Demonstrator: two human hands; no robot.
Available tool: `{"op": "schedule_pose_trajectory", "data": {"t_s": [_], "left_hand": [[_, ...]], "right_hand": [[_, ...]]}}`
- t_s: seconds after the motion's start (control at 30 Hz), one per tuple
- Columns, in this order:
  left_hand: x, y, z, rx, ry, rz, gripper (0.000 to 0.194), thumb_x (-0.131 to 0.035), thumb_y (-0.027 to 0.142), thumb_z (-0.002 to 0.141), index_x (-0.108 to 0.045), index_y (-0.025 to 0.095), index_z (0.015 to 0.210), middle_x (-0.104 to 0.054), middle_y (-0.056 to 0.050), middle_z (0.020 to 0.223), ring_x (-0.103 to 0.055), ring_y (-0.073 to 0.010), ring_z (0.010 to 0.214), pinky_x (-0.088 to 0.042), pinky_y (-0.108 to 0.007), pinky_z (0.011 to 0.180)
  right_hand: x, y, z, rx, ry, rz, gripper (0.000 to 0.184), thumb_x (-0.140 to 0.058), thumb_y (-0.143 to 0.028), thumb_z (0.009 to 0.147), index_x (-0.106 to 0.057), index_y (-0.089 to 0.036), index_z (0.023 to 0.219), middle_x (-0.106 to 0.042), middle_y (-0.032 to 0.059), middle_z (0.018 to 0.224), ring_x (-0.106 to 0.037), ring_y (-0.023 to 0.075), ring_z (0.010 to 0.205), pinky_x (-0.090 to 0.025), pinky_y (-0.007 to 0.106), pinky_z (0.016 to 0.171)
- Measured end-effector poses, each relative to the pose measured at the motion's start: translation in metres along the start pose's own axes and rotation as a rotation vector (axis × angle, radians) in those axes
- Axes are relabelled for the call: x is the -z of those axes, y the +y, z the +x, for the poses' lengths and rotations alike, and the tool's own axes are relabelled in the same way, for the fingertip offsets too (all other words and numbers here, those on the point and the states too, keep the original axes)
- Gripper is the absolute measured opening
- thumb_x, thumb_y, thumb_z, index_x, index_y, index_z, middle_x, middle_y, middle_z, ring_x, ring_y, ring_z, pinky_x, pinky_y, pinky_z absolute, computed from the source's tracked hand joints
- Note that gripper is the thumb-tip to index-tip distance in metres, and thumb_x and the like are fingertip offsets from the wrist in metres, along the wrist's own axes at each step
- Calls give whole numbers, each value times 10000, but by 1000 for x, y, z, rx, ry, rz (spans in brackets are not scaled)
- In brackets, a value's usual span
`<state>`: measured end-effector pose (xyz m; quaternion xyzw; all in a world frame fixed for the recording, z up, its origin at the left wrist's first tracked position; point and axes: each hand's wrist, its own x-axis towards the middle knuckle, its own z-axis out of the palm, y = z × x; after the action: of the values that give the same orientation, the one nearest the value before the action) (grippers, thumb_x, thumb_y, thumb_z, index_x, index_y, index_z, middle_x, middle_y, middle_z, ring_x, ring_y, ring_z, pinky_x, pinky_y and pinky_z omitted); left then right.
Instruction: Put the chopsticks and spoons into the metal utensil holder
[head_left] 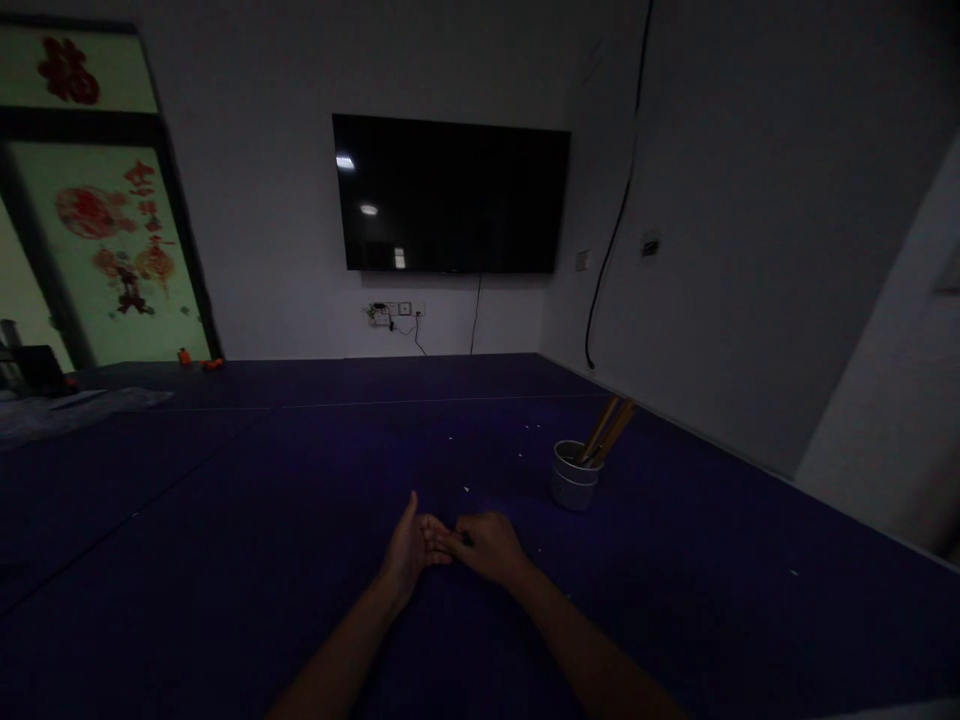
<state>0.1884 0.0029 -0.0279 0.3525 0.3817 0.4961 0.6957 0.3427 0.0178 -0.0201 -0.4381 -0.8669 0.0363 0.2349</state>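
Both my hands are over the dark blue tabletop (337, 470), close together near its middle. My left hand (412, 548) is half turned up, thumb raised and fingers loosely bent, with its palm showing. Its fingertips meet the fingers of my right hand (489, 545), which are closed in a pinch. A small dark thing (468, 539) shows at the right hand's grip; it is too dim to name. To the right of the hands stands a grey cylindrical cup (574, 487) with several yellow-brown sticks (611, 435) leaning out of it.
Small white scraps (466, 489) are scattered on the surface. Clear plastic sheeting (82, 408) and small orange objects (212, 365) lie at the far left. A black television (454, 195) hangs on the far wall, above sockets and cables. A black cable (615, 235) hangs at the right wall.
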Motion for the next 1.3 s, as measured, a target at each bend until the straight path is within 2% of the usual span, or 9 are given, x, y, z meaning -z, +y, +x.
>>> {"op": "schedule_pose_trajectory", "data": {"t_s": [0.13,0.3,0.53,0.6,0.7,0.8,0.87,1.13,1.3], "left_hand": [[3,3,-3,-70,44,45,650,-343,753,691,-551,143,607,-625,-56,564,-575,-136,523,-419,-250,559],[3,11,-3,-89,90,113,657,-327,752,692,-561,141,631,-650,-75,618,-574,-129,509,-407,-241,525],[0,7,-5,-198,314,251,441,-620,582,609,-554,149,661,-596,-14,543,-526,-99,461,-368,-211,474],[0,7,-6,-206,333,278,430,-632,573,596,-537,154,628,-561,4,505,-498,-90,439,-343,-204,453],[1,8,-6,-234,361,315,448,-641,589,572,-494,166,559,-499,28,448,-448,-79,407,-315,-201,437],[2,9,-6,-277,393,354,484,-629,626,555,-458,176,508,-454,39,418,-399,-72,384,-291,-204,426],[2,8,-6,-308,410,386,499,-603,650,564,-450,180,494,-438,39,413,-384,-74,384,-281,-207,425],[9,10,-6,-522,563,589,534,-501,687,639,-407,189,472,-341,55,430,-330,-81,438,-252,-210,458],[12,10,-4,-542,578,613,549,-470,705,647,-390,191,474,-332,56,442,-323,-83,449,-251,-211,465]], "right_hand": [[6,0,1,17,-6,-12,376,-444,-500,833,-663,-209,741,-691,12,728,-619,134,657,-301,224,528],[17,7,3,-13,39,-68,382,-404,-462,869,-654,-204,738,-687,22,743,-619,136,699,-336,219,575],[22,14,5,-126,150,-122,331,-391,-406,886,-647,-218,792,-677,25,806,-611,142,748,-375,221,628],[23,17,6,-188,227,-115,317,-385,-382,889,-646,-216,817,-665,31,830,-604,141,759,-390,224,644],[28,26,6,-307,438,-95,303,-366,-328,895,-640,-200,908,-638,50,918,-596,140,790,-417,232,672],[36,38,4,-422,664,-143,314,-355,-286,887,-605,-192,1053,-575,80,1110,-590,163,865,-443,265,686],[42,44,3,-491,736,-205,339,-354,-266,878,-581,-188,1118,-506,103,1228,-590,187,897,-456,287,677],[46,53,0,-700,577,-293,388,-355,-257,885,-503,-193,1238,-333,156,1391,-627,237,844,-459,331,651],[41,69,0,-633,636,-320,381,-321,-194,874,-527,-116,1186,-443,207,1290,-603,255,908,-453,338,711]]}}
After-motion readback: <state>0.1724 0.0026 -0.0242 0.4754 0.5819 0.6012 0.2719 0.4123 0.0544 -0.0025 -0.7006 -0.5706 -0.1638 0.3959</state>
